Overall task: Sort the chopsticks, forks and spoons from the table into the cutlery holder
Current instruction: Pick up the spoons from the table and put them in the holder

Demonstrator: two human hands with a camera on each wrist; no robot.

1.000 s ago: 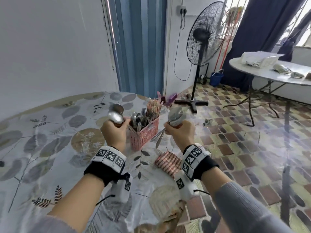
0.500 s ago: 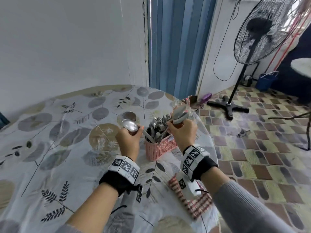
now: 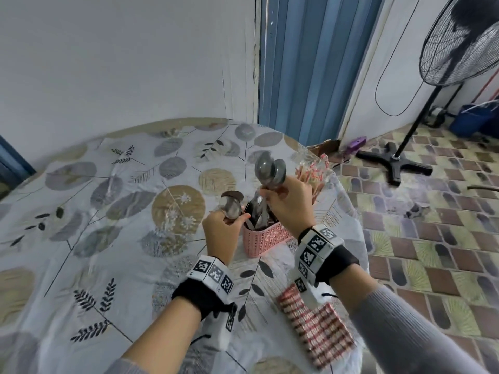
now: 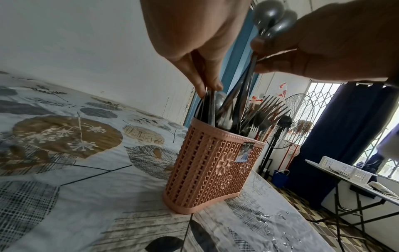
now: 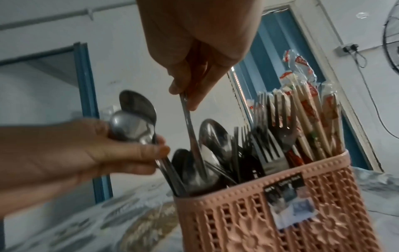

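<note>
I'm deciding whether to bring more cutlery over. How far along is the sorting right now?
Mostly done: the pink holder already has forks in the middle and wrapped chopsticks at the far end. In hand: the left hand and the right hand each lower spoons, handles first, into the spoon end. No loose cutlery shows on the tablecloth, though parts of the table are out of view.

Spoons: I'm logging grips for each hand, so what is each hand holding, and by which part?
The left hand grips two spoons at the necks, just below the bowls. The right hand pinches two more spoons by the handles, near the bowls.
</note>
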